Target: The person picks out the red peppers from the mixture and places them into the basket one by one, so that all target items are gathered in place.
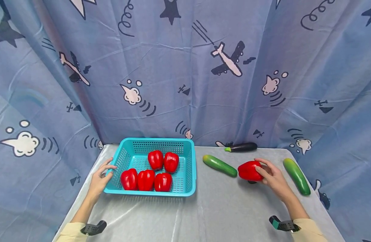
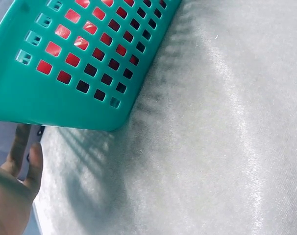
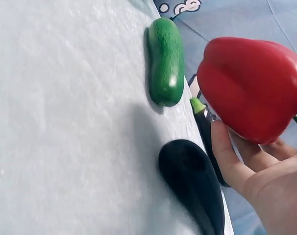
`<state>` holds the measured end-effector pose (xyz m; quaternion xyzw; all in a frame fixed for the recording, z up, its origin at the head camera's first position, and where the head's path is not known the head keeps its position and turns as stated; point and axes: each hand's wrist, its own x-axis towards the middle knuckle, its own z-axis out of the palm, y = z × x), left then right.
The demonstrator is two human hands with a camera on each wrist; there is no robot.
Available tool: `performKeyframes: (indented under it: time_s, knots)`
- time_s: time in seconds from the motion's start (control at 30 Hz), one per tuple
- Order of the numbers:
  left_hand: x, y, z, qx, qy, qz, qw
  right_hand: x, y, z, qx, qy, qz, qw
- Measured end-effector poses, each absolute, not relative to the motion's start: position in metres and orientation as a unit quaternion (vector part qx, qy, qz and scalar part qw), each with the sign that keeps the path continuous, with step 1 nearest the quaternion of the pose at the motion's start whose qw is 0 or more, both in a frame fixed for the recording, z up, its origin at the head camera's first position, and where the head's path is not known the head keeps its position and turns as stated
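My right hand [image 1: 271, 176] holds a red bell pepper [image 1: 249, 170] between thumb and fingers, above the table. Beneath it in the right wrist view lies a dark eggplant [image 3: 190, 178], mostly hidden by the pepper in the head view. At the left end of a turquoise basket [image 1: 189, 188], my left hand [image 1: 98, 179] has its fingers spread right at the rim. The left wrist view shows two of that hand's fingers [image 2: 36, 164] beside the basket's corner. Several red bell peppers [image 1: 146, 180] sit inside the basket.
A green cucumber [image 1: 219, 165] lies between the basket and the held pepper. Another eggplant [image 1: 243, 147] lies at the table's back edge, close to the curtain [image 1: 185, 67]. A second cucumber [image 1: 297, 176] lies along the right edge of the grey table [image 1: 221, 211].
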<state>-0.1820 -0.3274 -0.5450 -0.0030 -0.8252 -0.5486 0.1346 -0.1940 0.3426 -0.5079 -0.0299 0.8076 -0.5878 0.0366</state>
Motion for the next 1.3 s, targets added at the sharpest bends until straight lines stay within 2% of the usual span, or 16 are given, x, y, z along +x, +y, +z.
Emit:
performKeyframes:
  time_s: [0.67, 0.97, 1.3]
  knots:
    - [-0.181, -0.327, -0.542, -0.01, -0.822, -0.553, 0.133, -0.209, 0.302, -0.505, -0.049, 0.739, -0.667, 0.081]
    - [-0.18, -0.327, -0.543, -0.01, -0.817, -0.561, 0.135, -0.219, 0.283, -0.506, -0.094, 0.712, -0.686, 0.117]
    - [-0.18, -0.327, -0.543, -0.015, -0.817, -0.559, 0.141, -0.228, 0.259, -0.501, -0.091, 0.716, -0.683, 0.112]
